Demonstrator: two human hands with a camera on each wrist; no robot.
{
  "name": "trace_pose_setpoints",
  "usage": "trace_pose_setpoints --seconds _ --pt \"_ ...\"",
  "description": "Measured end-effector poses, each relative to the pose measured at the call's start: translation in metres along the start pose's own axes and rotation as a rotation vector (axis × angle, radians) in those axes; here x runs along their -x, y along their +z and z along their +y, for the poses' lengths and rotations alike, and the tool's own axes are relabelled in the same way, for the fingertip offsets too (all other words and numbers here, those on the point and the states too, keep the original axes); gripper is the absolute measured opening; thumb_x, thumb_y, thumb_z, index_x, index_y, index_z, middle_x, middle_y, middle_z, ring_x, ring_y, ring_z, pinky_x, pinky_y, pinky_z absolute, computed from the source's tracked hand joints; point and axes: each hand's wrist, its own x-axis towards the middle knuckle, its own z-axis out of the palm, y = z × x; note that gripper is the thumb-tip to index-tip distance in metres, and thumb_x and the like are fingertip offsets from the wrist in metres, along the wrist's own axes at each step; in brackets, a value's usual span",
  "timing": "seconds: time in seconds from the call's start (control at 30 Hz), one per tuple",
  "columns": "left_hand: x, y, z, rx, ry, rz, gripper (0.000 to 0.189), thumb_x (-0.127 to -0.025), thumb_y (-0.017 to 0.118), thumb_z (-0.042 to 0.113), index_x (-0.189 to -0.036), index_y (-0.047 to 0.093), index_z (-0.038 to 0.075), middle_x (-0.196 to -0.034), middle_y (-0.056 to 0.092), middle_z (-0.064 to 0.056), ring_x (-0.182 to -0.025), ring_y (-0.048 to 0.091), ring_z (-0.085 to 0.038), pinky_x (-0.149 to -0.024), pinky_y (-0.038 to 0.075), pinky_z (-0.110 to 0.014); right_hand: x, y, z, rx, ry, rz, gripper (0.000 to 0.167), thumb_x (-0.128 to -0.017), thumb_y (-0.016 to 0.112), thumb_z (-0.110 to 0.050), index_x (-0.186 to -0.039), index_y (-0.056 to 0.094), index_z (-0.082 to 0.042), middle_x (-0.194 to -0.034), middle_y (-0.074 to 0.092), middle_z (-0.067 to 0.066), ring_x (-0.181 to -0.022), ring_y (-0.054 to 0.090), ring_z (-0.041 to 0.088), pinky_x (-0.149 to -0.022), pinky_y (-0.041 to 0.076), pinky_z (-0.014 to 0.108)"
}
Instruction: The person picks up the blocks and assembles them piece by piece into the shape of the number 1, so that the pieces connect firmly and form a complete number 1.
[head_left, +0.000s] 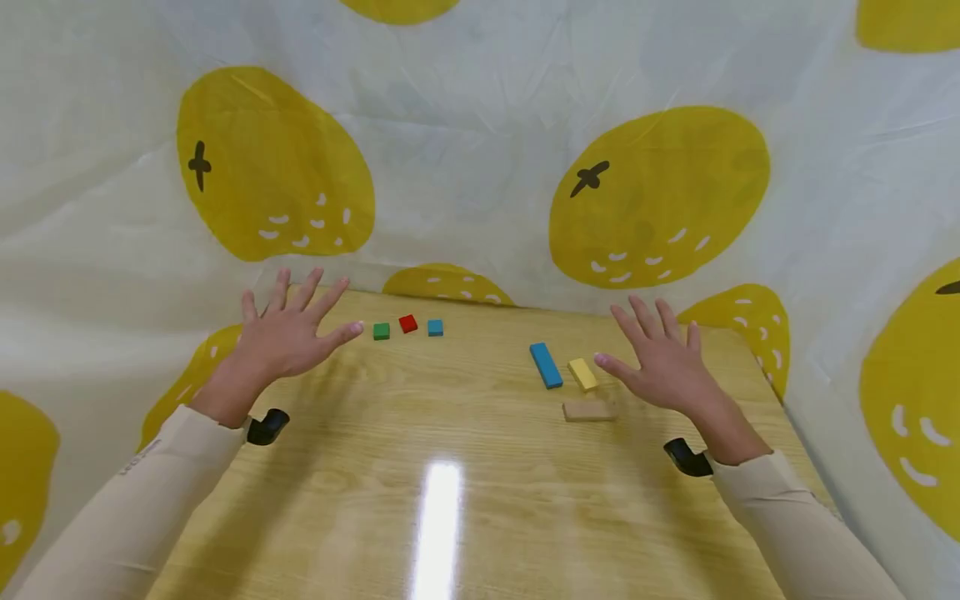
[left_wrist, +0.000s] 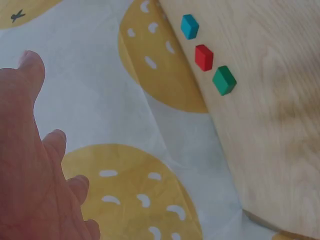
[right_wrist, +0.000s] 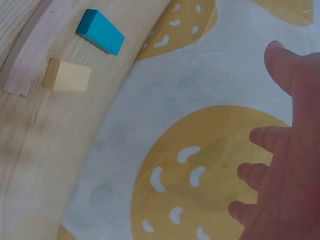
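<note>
My left hand [head_left: 288,337] hovers over the table's left side with its fingers spread, holding nothing. To the right of its thumb lie a green block [head_left: 381,332], a red block [head_left: 408,323] and a small blue block [head_left: 436,327] in a short row. On the other side, my right hand [head_left: 666,367] is raised with spread fingers and nothing in it. Left of its thumb are a long blue block [head_left: 546,365], a yellow block [head_left: 582,375] and a plain wooden block [head_left: 589,411]. In the right wrist view the yellow block [right_wrist: 68,75] looks pale.
The wooden table [head_left: 337,483] bears a bright light reflection at its front middle. A white cloth [head_left: 465,192] printed with large yellow fruit hangs behind the table and along its sides. A black wrist mount [head_left: 268,427] sits at the left cuff, another mount [head_left: 687,458] at the right.
</note>
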Motion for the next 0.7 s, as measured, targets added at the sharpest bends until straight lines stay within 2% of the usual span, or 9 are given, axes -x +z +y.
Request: trace_pose_setpoints --seconds 0.23,0.43,0.7 --pt "-0.003 0.004 0.002 -0.005 0.008 0.022 0.088 -0.097 0.029 0.083 -0.168 0.003 0.038 -0.177 -0.007 -0.010 -0.158 -0.017 -0.052 -0.112 -0.012 -0.086 0.000 -0.001 0.000 0.004 -0.008 0.004 0.092 -0.102 0.053 -0.064 -0.169 0.010 -0.018 -0.176 -0.002 0.018 -0.159 -0.009 0.052 -0.113 -0.007 0.086" --pt "-0.002 0.012 0.005 -0.023 0.017 0.016 0.089 -0.098 0.030 0.083 -0.169 0.008 0.034 -0.178 -0.003 -0.011 -0.159 -0.013 -0.053 -0.112 -0.010 -0.087 -0.001 0.002 -0.003 -0.002 -0.015 0.008 0.091 -0.102 0.055 -0.062 -0.169 0.012 -0.018 -0.176 0.000 0.018 -0.159 -0.007 0.052 -0.113 -0.007 0.086" --pt "-0.001 0.021 0.010 -0.038 0.023 0.002 0.088 -0.097 0.030 0.083 -0.168 0.007 0.036 -0.178 -0.001 -0.010 -0.159 -0.011 -0.053 -0.112 -0.010 -0.086 0.000 0.007 -0.004 -0.011 -0.025 -0.003 0.091 -0.102 0.053 -0.064 -0.169 0.014 -0.017 -0.177 -0.001 0.017 -0.159 -0.007 0.052 -0.113 -0.006 0.086"
